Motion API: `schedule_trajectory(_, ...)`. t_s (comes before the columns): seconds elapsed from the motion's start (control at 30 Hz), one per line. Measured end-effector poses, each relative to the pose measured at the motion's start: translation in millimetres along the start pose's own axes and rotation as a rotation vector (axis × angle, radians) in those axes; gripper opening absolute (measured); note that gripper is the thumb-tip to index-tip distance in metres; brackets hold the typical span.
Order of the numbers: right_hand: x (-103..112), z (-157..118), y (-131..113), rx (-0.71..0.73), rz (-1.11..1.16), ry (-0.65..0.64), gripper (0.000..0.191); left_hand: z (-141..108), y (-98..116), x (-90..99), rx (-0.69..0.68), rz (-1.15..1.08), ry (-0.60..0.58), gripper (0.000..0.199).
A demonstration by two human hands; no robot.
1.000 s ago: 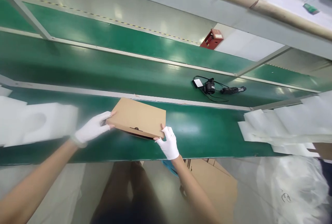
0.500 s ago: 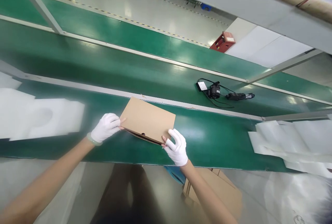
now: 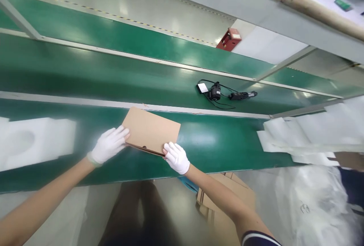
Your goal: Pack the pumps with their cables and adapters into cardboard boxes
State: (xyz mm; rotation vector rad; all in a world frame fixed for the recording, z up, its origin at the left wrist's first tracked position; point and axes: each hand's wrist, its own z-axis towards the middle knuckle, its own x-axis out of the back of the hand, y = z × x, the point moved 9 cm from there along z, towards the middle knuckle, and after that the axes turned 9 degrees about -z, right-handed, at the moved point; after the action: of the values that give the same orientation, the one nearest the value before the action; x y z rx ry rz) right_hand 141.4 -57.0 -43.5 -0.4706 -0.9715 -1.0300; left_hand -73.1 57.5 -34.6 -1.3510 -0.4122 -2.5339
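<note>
A flat brown cardboard box [image 3: 152, 130] with its lid down lies on the near green bench surface [image 3: 222, 139]. A small dark notch shows along its front edge. My left hand [image 3: 110, 143], in a white glove with bare fingertips, grips the box's left side. At the front right corner my right hand [image 3: 175, 157], gloved the same way, is closed on the box, fingers on the lid and its edge. What the box contains is hidden.
White foam sheets lie at the left [image 3: 36, 139] and in a stack at the right [image 3: 309, 132]. Behind a pale rail sits a black corded device [image 3: 215, 91]. Cardboard boxes [image 3: 227, 193] and clear plastic bags [image 3: 309, 204] are below the bench at right.
My right fingers have come down flatter onto the box's front right corner, and my left hand lies further over its side. The whole view has shifted to the right.
</note>
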Motion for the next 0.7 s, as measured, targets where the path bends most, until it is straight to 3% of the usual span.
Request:
schedule_trajectory(0.1,-4,3,0,0.025,0.033,-0.053,0.016,11,10,-7.4,-0.055,-0.017,0.005,0.037)
schedule_trajectory(0.2,6,13,2,-0.002,0.049,-0.026,0.017,16,11,-10.6,-0.034,-0.036,0.06,0.04)
schedule_trajectory(0.33,12,40,-7,-0.214,0.049,-0.043,0.021,17,6,-13.2,0.029,-0.099,0.056,0.038)
schedule_trajectory(0.47,-2,69,-36,-0.35,0.119,-0.067,0.02,19,7,-9.8,0.056,-0.09,0.072,0.039)
schedule_trajectory(0.7,-18,67,-58,-0.238,0.15,0.002,0.018,21,10,-14.9,0.064,-0.085,-0.002,0.037)
